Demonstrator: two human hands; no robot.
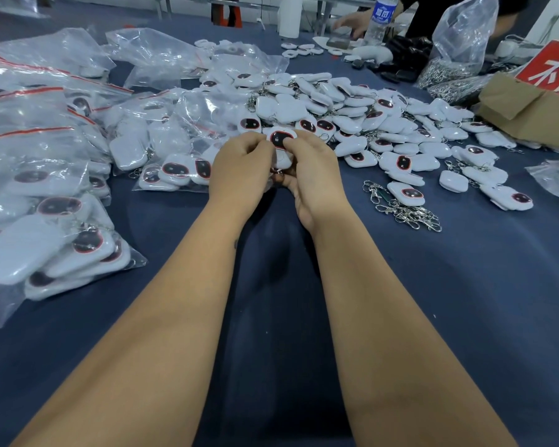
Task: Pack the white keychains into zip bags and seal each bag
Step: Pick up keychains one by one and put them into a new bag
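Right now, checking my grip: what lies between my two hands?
A white keychain, pinched by the left hand and right hand, in the head view.

Two hands (pixel 239 166), one water bottle (pixel 379 21), one cardboard box (pixel 526 114), loose keychains (pixel 352 114) too many to count

A dark blue cloth (pixel 465 301) is spread over the table. At the far right, a cardboard box (pixel 523 111) bearing a red sign (pixel 552 71) is seen. A water bottle (pixel 380 22) is stood far back, and loose metal clasps (pixel 404 211) are heaped at the near right.
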